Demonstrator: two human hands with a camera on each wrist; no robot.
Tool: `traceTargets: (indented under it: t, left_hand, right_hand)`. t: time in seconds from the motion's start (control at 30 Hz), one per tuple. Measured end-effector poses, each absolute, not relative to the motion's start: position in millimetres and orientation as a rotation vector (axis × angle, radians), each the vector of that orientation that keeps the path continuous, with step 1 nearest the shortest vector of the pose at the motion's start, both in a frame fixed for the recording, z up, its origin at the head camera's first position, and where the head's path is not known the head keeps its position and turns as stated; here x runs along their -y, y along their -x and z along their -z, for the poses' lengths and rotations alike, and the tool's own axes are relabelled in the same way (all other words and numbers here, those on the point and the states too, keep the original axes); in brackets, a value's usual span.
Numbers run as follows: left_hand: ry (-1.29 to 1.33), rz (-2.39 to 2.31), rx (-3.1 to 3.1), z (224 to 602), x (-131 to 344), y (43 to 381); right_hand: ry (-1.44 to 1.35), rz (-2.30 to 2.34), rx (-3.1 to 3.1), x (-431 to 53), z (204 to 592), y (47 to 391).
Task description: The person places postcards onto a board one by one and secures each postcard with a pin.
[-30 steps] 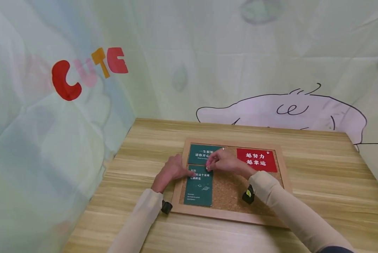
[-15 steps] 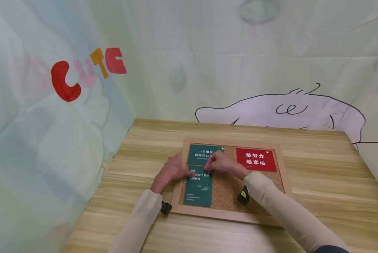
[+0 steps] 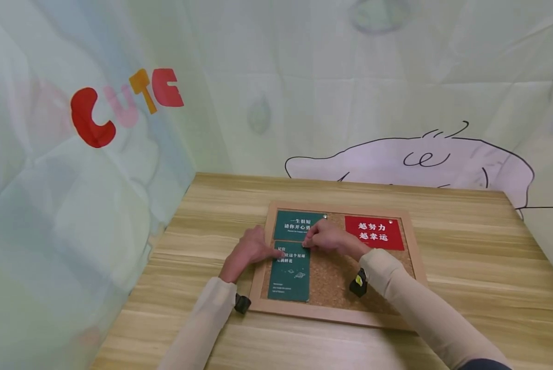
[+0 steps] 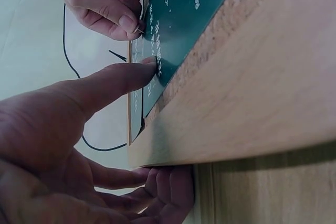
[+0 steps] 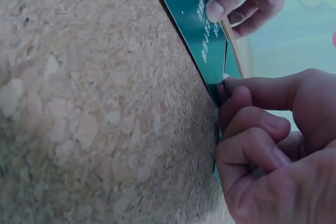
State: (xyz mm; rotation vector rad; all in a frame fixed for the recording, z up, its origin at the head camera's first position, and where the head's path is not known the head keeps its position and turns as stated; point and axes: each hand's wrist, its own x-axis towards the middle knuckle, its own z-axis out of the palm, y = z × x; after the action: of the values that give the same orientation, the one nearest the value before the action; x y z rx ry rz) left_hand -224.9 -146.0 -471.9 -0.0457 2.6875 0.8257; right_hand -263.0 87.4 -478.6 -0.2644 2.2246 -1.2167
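Note:
A wood-framed cork board lies on the table. Along its left side, a tall green card sits below a wider green card. My left hand holds the board's left edge, its thumb pressing on the tall card and its other fingers curled against the frame's outer side. Between thumb and forefinger, my right hand pinches a small thumbtack at the tall card's upper right corner. The tack's thin metal point shows in the left wrist view; its head is mostly hidden by the fingertips.
A red card with white writing is fixed at the board's upper right by a light tack. Another tack is at the wider green card's upper right corner. Printed cloth hangs behind the wooden table.
My right hand has shifted slightly at the tall card's corner, with its fingers still pinched together. The left hand and the cards have stayed in place.

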Motion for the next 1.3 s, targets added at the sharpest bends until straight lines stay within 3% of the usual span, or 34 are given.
traceTargets:
  t: [1.3]
  left_hand:
    - [0.036, -0.853, -2.673, 471.4, 146.7, 226.7]
  right_hand:
    - [0.162, 1.250, -2.163, -85.2, 472.9, 267.8]
